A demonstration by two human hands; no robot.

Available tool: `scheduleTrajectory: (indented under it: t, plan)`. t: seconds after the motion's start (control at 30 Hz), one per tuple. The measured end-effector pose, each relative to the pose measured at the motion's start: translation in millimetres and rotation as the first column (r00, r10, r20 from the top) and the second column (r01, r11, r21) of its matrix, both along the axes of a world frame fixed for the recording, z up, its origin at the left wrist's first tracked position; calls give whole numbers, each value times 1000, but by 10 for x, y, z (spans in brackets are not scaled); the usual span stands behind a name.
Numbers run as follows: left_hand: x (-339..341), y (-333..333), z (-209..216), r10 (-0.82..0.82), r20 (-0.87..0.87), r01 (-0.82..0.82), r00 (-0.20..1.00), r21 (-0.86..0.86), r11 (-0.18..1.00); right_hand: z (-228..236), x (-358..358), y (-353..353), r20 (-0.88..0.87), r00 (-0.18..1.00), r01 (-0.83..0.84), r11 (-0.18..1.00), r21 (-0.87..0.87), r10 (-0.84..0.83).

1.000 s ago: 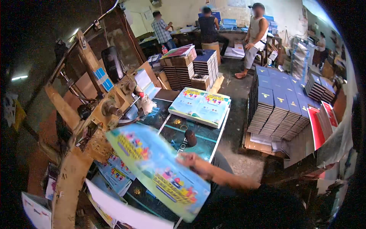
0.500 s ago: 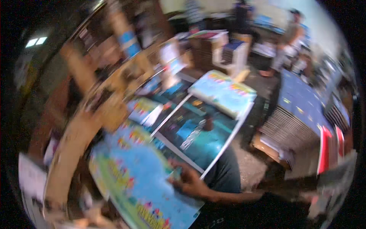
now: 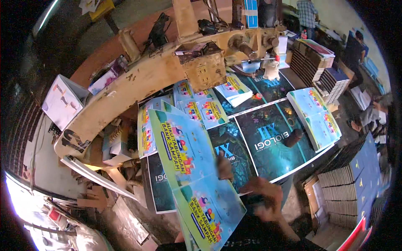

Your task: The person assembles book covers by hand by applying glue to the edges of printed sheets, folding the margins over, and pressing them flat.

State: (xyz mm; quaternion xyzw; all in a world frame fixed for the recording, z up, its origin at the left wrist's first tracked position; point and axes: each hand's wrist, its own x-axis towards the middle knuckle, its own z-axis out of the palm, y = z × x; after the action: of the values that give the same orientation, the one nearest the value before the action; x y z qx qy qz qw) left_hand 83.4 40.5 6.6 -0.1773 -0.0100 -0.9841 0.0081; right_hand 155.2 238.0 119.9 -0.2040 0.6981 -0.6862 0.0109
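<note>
blue-green printed sheet [image 3: 197, 169], left fingers [image 3: 225, 168] pinching its edge, right fingers [image 3: 253, 185] beside it, grip too blurred to tell

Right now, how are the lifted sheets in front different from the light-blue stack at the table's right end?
The lifted sheets are tilted; the light-blue stack lies flat. The lifted sheets look thin, while the light-blue stack is thick. Both show blue and green with yellow lettering.

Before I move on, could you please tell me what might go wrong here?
The blue print reaches past the near edge of the dark posters, so its lower end might bend. The brown knob lies beyond the right hand; a forward sweep could knock it.
</note>
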Motion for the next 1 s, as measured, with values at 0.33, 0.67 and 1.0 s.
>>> scheduleTrajectory:
  t: [0.33, 0.67, 1.0]
  plan:
    - [-123, 153, 35, -25, -73, 32, 997, 103, 994, -313, 227, -422, -329, 913, -173, 958, 227, 242]
    - [-315, 213, -48, -28, -115, 42, 993, 122, 992, -309, 424, -644, -422, 857, -100, 899, 426, 295]
    - [-314, 222, -107, -13, -107, 27, 994, 135, 990, -375, 439, -434, -482, 835, -17, 888, 459, 266]
